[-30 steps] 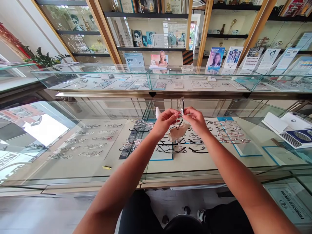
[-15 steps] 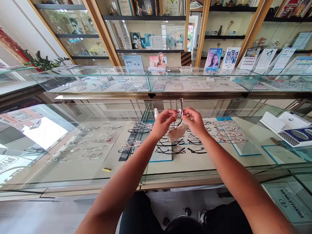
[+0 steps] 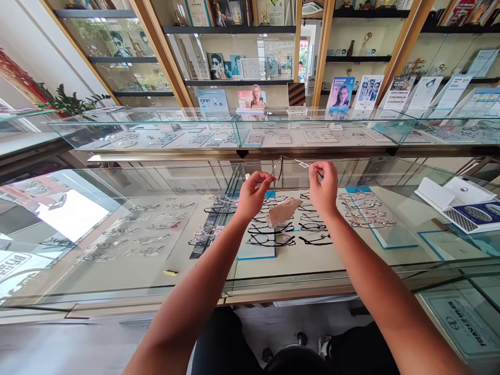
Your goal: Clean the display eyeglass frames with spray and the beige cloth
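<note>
Over the glass counter (image 3: 156, 271) I hold a thin dark pair of glasses (image 3: 278, 167) up between both hands. My left hand (image 3: 253, 194) pinches the frame's front at its left. My right hand (image 3: 324, 186) pinches the end of one temple arm, which is swung out to the right and carries a small white tag (image 3: 303, 164). A beige cleaning cloth (image 3: 282, 211) lies on the glass just below the hands. A small white bottle (image 3: 247, 177) stands behind my left hand, mostly hidden.
Several rows of glasses lie inside the case under the glass. A second glass case (image 3: 242, 130) runs behind, with leaflets and shelves beyond. A white and blue box (image 3: 461, 203) sits at the right. A small yellow piece (image 3: 171, 272) lies at the near left.
My hands have moved apart. The right hand has drawn the temple arm out to the right, unfolding the glasses, which were held close together before.
</note>
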Tool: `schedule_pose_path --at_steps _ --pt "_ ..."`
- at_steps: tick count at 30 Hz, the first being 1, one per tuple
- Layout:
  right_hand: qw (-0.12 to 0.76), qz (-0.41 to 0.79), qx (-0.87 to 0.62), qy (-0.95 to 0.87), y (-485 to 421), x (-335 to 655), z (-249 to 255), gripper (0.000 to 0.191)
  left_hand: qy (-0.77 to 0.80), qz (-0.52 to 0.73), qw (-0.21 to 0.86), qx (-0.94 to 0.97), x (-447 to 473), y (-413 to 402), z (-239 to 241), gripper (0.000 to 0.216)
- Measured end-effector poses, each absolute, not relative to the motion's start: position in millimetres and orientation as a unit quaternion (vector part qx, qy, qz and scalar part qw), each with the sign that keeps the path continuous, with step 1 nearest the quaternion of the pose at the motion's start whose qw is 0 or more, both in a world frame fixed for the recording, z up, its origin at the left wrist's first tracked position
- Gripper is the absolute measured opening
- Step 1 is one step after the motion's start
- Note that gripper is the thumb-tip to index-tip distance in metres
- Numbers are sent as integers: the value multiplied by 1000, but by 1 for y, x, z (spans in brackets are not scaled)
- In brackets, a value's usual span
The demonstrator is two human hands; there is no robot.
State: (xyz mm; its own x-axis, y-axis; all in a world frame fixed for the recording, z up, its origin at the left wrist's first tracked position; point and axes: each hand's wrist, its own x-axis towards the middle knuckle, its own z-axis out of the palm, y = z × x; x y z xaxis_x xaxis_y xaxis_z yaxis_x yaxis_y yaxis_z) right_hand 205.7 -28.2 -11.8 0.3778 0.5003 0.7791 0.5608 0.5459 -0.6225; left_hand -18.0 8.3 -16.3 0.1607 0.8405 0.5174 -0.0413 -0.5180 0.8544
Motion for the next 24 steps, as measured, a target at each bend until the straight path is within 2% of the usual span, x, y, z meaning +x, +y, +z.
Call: schedule_pose_path --at_steps 9,20,24 --pt "680 -122 -477 -543 -41 205 -3 11 298 569 404 651 -19 5 -15 50" --pt "611 66 -454 -645 -41 196 -9 22 300 561 412 653 -15 0 -14 50" --pt "599 49 -458 -655 -41 193 -11 22 290 554 421 658 -14 -2 -13 49"
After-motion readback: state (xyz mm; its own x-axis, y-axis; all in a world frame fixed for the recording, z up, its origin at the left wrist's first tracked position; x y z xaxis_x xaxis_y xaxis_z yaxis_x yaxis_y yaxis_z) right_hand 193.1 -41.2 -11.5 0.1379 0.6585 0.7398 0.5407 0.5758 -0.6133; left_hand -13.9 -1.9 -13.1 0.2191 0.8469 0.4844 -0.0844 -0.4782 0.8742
